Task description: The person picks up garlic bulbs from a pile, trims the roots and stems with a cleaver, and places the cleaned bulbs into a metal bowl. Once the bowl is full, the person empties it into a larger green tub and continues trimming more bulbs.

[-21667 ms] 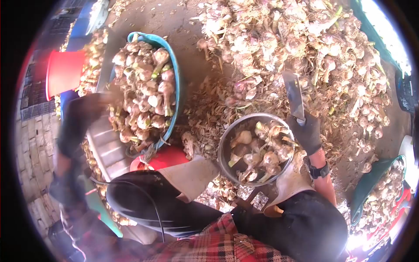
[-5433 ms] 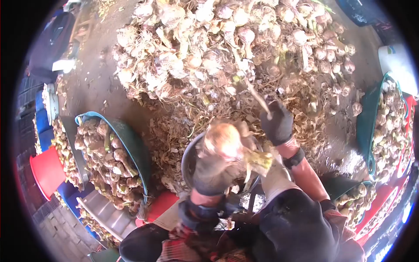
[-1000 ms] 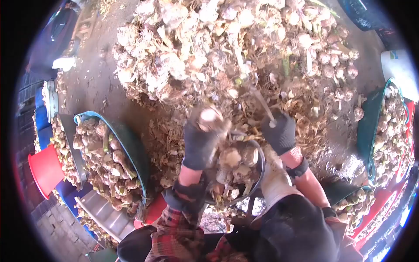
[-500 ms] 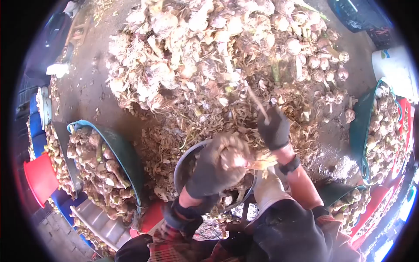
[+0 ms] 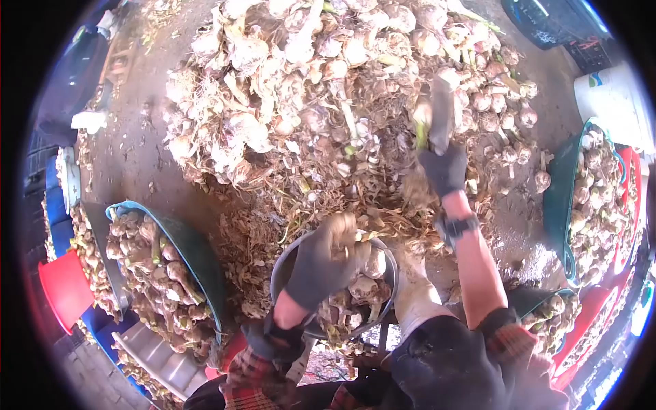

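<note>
My left hand [image 5: 316,268], in a dark glove with brown, dirty fingers, is over the left side of a round metal bowl [image 5: 276,275]. Motion smears its fingers, so whether they hold anything is unclear. Garlic bulbs [image 5: 370,290] lie in the bowl, one pale bulb close to those fingers. Further forward and to the right, my gloved right hand [image 5: 445,169] is closed round a tool with a blurred grey blade [image 5: 441,116] pointing away from me. Beyond both hands spreads a large heap of garlic [image 5: 273,102] with stems and roots, with dry husks [image 5: 256,236] nearer the bowl.
Green tubs of garlic stand at the left [image 5: 198,263] and right [image 5: 562,198]. A red container [image 5: 65,290] is at the far left, a white bucket [image 5: 611,106] at the right. My knee [image 5: 444,362] and pale boot [image 5: 414,290] are beside the bowl.
My right hand has moved forward with the tool, away from the bowl. My left hand has shifted slightly left; the bulb it held before no longer shows clearly in it, and more of the bowl is visible.
</note>
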Motion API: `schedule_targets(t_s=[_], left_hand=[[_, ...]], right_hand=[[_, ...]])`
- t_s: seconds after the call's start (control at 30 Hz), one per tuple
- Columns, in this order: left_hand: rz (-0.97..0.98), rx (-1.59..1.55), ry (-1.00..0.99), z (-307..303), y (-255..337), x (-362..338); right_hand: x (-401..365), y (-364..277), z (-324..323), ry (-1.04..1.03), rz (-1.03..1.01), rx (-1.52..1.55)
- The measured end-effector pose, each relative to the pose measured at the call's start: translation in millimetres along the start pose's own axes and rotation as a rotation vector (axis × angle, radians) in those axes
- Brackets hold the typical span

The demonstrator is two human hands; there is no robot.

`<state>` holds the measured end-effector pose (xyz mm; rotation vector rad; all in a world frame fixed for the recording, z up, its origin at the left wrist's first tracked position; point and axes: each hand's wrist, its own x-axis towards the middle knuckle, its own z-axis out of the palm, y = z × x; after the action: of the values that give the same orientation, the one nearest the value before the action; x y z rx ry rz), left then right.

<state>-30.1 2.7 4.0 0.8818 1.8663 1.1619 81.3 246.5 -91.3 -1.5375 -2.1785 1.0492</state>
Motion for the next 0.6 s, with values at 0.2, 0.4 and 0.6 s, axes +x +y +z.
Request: schedule_targets(t_s=[0.2, 0.4, 0.6], left_hand=[[-0.354, -0.503, 0.043, 20.0, -5.6, 84.0], [-0.089, -0.691, 0.237, 20.6, -33.4, 66.4], [-0.063, -0.349, 0.076, 2.5, -74.0, 21.4]], right_hand=[[-107.2, -46.7, -12.6, -0.215, -0.158, 0.316], [-117.4, -51.1, -21.5, -0.256, -0.467, 0.350], [-108.4, -80.4, -44.7, -0.198, -0.592, -0.078]])
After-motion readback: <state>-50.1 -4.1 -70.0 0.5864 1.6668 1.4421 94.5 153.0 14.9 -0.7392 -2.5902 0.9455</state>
